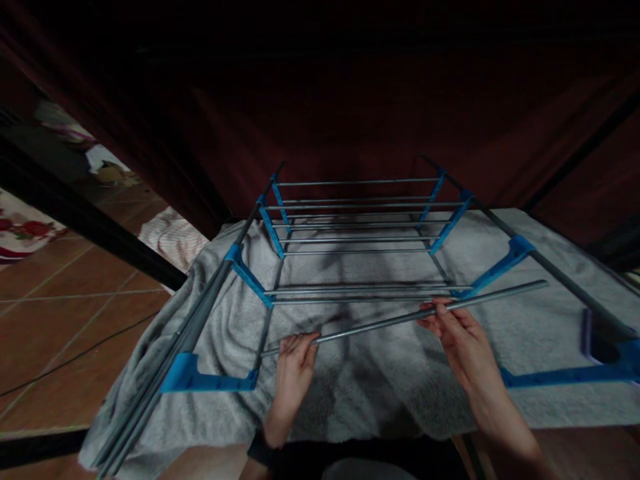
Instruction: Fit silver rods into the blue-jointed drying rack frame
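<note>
A rack frame of grey metal rods and blue plastic brackets [250, 279] lies flat on a grey towel [350, 387]. I hold one loose grey rod [380, 323] across the frame's near end, slanting up to the right. My left hand [293, 373] pinches the rod near its left end, close to the lower-left blue bracket [200, 380]. My right hand [457, 333] pinches the same rod further right, fingers closed round it. The rod's right tip [543, 285] reaches toward the right side rail [550, 267].
Several fitted crossbars [357, 237] span the far half of the frame. A dark red curtain [350, 107] hangs behind. Tiled floor [65, 300] with a black cable lies at left, with cloth bundles further back. A purple piece [586, 331] sits by the right bracket.
</note>
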Action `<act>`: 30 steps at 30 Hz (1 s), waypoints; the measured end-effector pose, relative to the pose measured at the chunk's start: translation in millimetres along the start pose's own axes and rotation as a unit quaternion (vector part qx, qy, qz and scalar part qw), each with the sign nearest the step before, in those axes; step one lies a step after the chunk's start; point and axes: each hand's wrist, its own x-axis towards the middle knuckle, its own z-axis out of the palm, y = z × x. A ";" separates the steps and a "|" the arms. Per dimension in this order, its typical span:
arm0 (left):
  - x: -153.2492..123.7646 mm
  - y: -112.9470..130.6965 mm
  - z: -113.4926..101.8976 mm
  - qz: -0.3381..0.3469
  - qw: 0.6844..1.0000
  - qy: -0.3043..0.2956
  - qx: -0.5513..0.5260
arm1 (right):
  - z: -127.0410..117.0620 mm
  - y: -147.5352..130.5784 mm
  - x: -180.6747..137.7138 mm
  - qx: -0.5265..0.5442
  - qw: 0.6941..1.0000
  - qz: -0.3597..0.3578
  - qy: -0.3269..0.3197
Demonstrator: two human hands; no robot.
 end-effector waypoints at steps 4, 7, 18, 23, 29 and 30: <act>4.6 -10.7 -13.2 -0.009 0.996 0.074 0.059 | -5.9 4.4 -1.5 0.035 0.998 0.040 0.024; 6.9 -20.4 -22.8 -0.030 0.983 0.134 0.121 | -14.2 11.9 -3.1 0.045 0.996 0.064 0.045; 19.5 -16.8 -21.9 -0.213 0.911 0.245 -0.254 | -50.9 54.2 -4.4 0.049 0.986 0.137 0.083; 28.5 6.3 -18.7 -0.268 0.810 0.274 -0.444 | -59.2 69.9 -1.8 0.110 0.970 0.186 0.107; 34.6 25.2 -16.0 -0.280 0.785 0.262 -0.486 | -64.0 84.1 -0.9 0.148 0.961 0.210 0.103; 34.8 27.9 -15.2 -0.280 0.783 0.259 -0.491 | -64.5 85.4 -0.9 0.152 0.959 0.213 0.107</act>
